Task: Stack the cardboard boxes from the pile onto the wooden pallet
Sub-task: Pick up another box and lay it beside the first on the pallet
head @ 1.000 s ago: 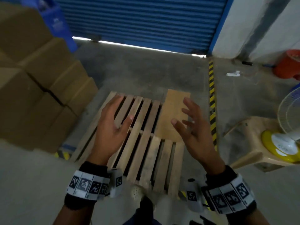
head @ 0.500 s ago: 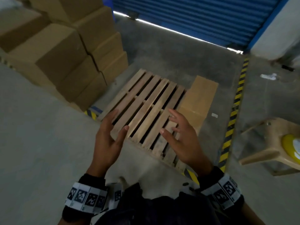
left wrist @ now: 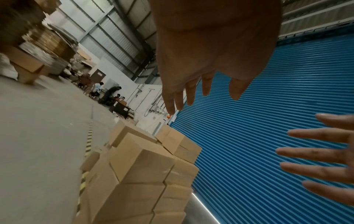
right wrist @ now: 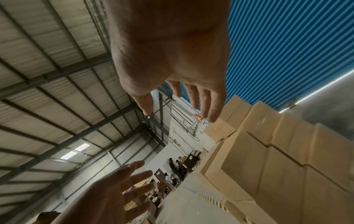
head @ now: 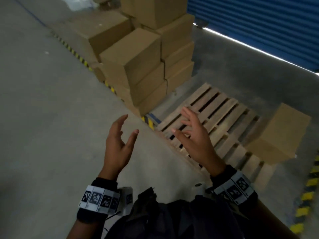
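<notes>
**Empty hands facing the pile**

The pile of cardboard boxes (head: 145, 56) is standing at left. The left hand (head: 119, 144) and right hand (head: 195, 135) are hovering with fingers spread, holding nothing. The wooden pallet (head: 222, 121) is carrying one box (head: 283, 131) at right.

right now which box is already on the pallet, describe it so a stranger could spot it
Start at the blue roller shutter and drop to the slatted wooden pallet on the floor before it. The box sits on the pallet's right end, away from the pile. It is the only carton standing alone; all the others are stacked against each other.
</notes>
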Available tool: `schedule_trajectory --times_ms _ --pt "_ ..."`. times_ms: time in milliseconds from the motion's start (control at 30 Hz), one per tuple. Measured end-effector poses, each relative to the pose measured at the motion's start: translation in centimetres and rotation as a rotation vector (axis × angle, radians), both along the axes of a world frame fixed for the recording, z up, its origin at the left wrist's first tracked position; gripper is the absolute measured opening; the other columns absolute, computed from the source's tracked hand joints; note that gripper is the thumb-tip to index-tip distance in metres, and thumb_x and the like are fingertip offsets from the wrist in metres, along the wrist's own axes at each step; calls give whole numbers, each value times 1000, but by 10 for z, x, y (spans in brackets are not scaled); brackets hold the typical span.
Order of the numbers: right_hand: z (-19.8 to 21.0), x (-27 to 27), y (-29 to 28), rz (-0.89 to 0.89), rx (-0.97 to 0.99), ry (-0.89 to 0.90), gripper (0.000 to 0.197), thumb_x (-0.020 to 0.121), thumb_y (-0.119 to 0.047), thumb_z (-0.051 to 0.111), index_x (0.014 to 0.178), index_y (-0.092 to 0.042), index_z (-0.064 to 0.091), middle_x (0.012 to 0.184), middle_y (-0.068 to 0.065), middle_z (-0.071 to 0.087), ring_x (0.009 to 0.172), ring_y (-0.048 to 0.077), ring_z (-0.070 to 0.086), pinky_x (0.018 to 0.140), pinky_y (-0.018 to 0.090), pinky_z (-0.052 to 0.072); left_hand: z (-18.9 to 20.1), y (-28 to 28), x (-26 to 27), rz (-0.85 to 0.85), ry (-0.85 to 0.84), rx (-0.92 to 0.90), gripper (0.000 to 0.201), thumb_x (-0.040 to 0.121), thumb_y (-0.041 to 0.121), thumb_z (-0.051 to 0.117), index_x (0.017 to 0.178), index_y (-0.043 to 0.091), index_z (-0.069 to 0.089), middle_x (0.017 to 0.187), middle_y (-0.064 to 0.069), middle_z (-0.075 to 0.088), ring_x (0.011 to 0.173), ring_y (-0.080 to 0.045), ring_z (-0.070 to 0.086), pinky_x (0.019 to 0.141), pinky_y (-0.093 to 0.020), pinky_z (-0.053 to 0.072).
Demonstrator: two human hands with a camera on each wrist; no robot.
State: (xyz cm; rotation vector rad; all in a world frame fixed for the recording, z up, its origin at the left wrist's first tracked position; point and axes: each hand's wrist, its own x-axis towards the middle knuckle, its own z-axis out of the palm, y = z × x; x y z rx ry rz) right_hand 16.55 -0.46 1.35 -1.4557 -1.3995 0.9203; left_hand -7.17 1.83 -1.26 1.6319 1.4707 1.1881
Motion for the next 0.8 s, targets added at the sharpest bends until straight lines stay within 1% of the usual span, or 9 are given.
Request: schedule_trajectory --times_ms 67,200,333,400,467,533,567,667,800 --pt "0 -31 29 7 4 -3 74 84 -53 67 148 -40 31 147 -16 42 130 4 47 101 41 50 5 26 -34 15 15 9 52 95 35 62 144 23 48 143 10 49 134 -12 48 109 -42 44" --pt "-1 -75 84 15 6 -1 71 89 -43 68 150 -31 35 146 -15 41 130 8 46 102 44 49 10 83 -78 26 28 31 49 97 29 64 144 23 49 142 13 49 133 -8 47 107 -38 43" --pt "-5 -95 151 3 18 -9 73 88 -43 70 150 -32 34 146 -17 41 130 8 47 103 43 49 8 152 -99 24 38 55 52 96 39 61 144 24 48 141 15 48 131 -5 47 104 -34 43" --pt "-9 -99 192 -9 18 2 72 90 -33 70 151 -29 33 149 -13 41 129 8 48 100 37 50 6 193 -106 21 47 58 52 97 39 62 145 24 48 142 15 48 131 -6 48 104 -35 43" --pt "-14 -101 239 -20 18 8 70 91 -29 69 151 -28 33 152 -8 41 129 8 48 95 24 50 2 238 -110 20 59 66 51 98 36 63 145 22 48 142 14 48 131 -8 48 104 -36 44" --pt "-21 -101 291 -33 17 14 68 91 -29 69 150 -27 35 152 -7 42 128 9 49 88 10 45 -2 288 -114 22 79 63 53 98 38 63 146 22 48 142 15 47 131 -6 47 104 -36 43" --pt "-24 -101 316 -43 11 22 67 92 -29 69 149 -28 36 152 -7 42 129 10 49 88 10 44 -3 313 -116 24 83 45 54 97 40 63 146 22 47 143 15 47 131 -5 47 103 -35 43" --pt "-25 -99 391 -76 -25 35 67 93 -33 68 150 -28 34 153 -6 41 130 11 49 94 24 43 -1 389 -118 30 93 -28 54 98 40 63 147 22 47 146 9 48 131 -8 47 104 -37 43" --pt "-16 -97 485 -126 -93 79 67 93 -33 67 151 -27 34 150 -4 43 127 13 51 90 26 43 8 486 -118 47 30 -78 47 99 38 62 143 25 50 146 3 52 133 -16 50 103 -39 47"
